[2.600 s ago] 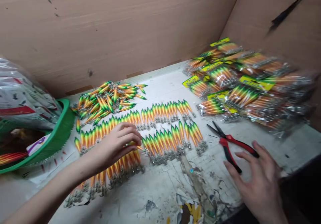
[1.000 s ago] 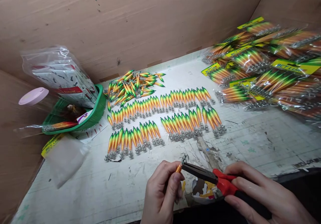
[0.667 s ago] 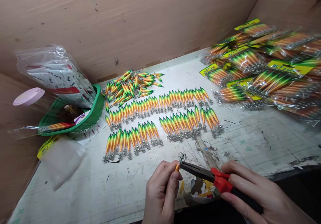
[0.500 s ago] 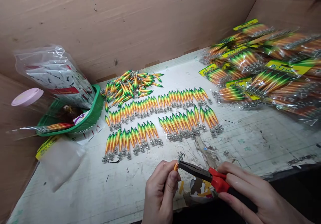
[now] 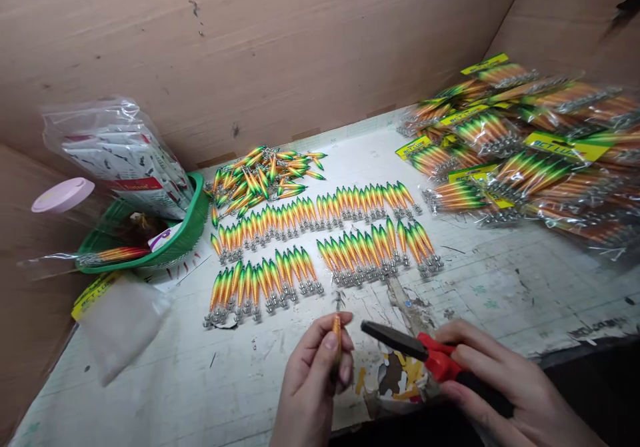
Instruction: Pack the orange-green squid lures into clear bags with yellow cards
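Lure (image 5: 337, 335) ran 6–12 o'clock, hooks prob. at 12, pinched by L hand (image 5: 313, 383); R hand (image 5: 505, 393) gripped pliers (image 5: 400, 341), nose toward 10.

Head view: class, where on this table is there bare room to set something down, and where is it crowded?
Bare table lies front left, between the clear bag and the left hand holding a lure; also right of the lure rows, before the packed bags, beyond the right hand gripping pliers. Crowded: centre, far right.

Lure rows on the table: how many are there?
3: long row at the back; right row in front of it; left row nearest the camera. Loose pile not counted.
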The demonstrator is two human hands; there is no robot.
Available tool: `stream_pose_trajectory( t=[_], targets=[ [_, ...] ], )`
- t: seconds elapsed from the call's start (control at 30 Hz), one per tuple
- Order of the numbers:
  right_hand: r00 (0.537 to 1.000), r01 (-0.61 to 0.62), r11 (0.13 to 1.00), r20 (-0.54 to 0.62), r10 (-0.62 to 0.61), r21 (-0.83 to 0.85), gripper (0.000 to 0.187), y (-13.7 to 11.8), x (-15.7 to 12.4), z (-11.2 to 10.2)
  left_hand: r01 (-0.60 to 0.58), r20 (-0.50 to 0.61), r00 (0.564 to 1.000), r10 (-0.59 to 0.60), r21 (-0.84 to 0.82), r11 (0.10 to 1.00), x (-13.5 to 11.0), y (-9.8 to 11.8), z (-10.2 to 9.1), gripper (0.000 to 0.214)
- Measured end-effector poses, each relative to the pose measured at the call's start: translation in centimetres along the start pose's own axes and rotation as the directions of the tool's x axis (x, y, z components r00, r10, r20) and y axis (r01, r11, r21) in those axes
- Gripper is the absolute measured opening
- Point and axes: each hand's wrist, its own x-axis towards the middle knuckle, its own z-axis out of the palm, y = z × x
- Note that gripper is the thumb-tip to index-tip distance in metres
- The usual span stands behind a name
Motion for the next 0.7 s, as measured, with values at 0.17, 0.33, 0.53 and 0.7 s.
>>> stream_pose_trajectory(
  t=[0.17, 0.33, 0.53, 0.7],
  targets=[
    [0.839, -0.416, 0.893, -0.452, 0.303, -0.174, 0.026, 4.7, -3.2, -0.6, -0.461, 0.188, 0.862, 0.471, 0.677, 0.574, 3.1, 3.5, -3.7, 0.021],
    [0.652, -0.584, 0.799, -0.67, 0.354, -0.145, 0.028, 7.4, -4.4, 0.4, -0.695, 0.747, 0.44, 0.498, 0.635, -0.337, 9.9, 7.7, -5.0, 0.019],
    [0.711, -0.426, 0.832, -0.7, 0.066, -0.355, 0.025, 7.2, -3.5, 2.0, -0.769, 0.907, 0.412, 0.082, 0.394, -0.503, 14.3, 8.3, -4.4, 0.015],
    [0.713, -0.446, 0.84, -0.69, 0.125, -0.309, 0.015, 7.7, -4.2, 2.4, -0.787, 0.9, 0.435, 0.023, 0.392, -0.477, 14.8, 7.7, -4.2, 0.01]
  ],
)
